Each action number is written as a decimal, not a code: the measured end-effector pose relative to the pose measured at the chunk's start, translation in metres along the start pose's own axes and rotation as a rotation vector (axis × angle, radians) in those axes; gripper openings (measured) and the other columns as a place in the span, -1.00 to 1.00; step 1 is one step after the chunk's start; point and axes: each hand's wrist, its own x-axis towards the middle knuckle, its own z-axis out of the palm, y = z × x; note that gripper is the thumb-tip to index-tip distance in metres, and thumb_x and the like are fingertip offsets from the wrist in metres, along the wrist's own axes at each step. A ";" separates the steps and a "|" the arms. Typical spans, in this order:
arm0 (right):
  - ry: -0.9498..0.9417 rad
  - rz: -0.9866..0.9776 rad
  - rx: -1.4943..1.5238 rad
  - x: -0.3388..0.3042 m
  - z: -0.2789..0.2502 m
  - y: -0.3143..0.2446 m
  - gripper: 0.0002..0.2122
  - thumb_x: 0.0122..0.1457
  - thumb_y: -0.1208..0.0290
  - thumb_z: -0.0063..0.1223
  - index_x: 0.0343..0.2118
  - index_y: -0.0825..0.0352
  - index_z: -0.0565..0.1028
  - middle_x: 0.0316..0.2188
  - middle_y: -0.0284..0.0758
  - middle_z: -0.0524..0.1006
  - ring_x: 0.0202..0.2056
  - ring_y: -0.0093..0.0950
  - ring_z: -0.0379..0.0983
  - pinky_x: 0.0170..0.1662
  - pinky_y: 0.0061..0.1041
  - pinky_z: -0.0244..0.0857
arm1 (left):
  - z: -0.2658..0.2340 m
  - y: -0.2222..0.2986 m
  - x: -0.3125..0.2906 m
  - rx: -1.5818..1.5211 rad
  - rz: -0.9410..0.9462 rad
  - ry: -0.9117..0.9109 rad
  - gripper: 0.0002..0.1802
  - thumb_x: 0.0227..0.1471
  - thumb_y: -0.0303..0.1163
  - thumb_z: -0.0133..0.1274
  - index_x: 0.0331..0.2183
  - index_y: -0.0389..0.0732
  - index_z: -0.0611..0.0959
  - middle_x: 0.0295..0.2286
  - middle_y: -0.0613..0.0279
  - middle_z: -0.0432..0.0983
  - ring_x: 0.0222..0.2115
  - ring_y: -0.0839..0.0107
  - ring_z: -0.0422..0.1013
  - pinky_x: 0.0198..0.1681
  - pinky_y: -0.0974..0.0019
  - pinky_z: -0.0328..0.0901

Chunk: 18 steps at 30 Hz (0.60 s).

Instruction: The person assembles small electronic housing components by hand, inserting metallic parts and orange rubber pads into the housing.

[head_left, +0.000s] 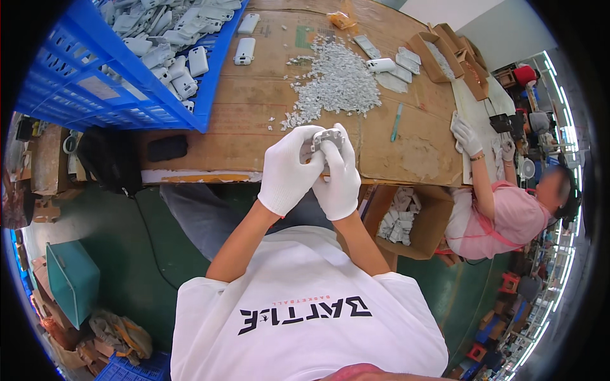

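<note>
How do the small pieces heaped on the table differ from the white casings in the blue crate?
The small pieces are tiny, while each of the white casings is many times larger. The small pieces spread loose over the cardboard-covered table; the white casings are piled inside the blue crate. Both are pale, numerous and jumbled.

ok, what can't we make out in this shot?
- Head view: grey part, full outline hidden by the gloved fingers of the left hand and right hand.
- Head view: small pale pieces, each too small to tell its exact shape.
- Head view: blue crate, far end cut off by the top edge.
- Head view: cardboard box, bottom hidden by its white contents.
</note>
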 end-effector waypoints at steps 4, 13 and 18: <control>-0.020 -0.014 -0.013 0.000 0.000 0.004 -0.42 -0.14 0.43 0.37 0.05 0.24 0.47 0.24 0.00 0.28 -0.19 -0.21 0.60 -0.35 -0.45 0.53 | 0.003 0.004 -0.001 -0.036 -0.061 0.015 -0.63 -0.02 -0.58 0.14 -0.10 -0.28 0.61 -0.28 0.10 0.64 -0.27 0.38 0.62 -0.19 0.38 0.46; -0.023 0.019 0.012 0.004 0.011 0.022 -0.44 -0.16 0.47 0.37 0.03 0.25 0.54 0.16 -0.02 0.39 -0.18 -0.23 0.60 -0.29 -0.45 0.54 | 0.015 -0.010 0.016 -0.003 -0.102 0.031 -0.62 -0.03 -0.60 0.12 -0.09 -0.27 0.62 -0.28 0.08 0.65 -0.26 0.34 0.62 -0.19 0.37 0.46; -0.037 0.108 0.084 0.007 0.016 0.037 -0.41 -0.17 0.51 0.37 0.06 0.25 0.53 0.10 -0.06 0.43 -0.16 -0.21 0.59 -0.25 -0.42 0.54 | 0.032 -0.023 0.024 0.082 -0.081 0.020 -0.61 -0.03 -0.60 0.13 -0.08 -0.27 0.62 -0.29 0.03 0.64 -0.27 0.33 0.62 -0.22 0.34 0.46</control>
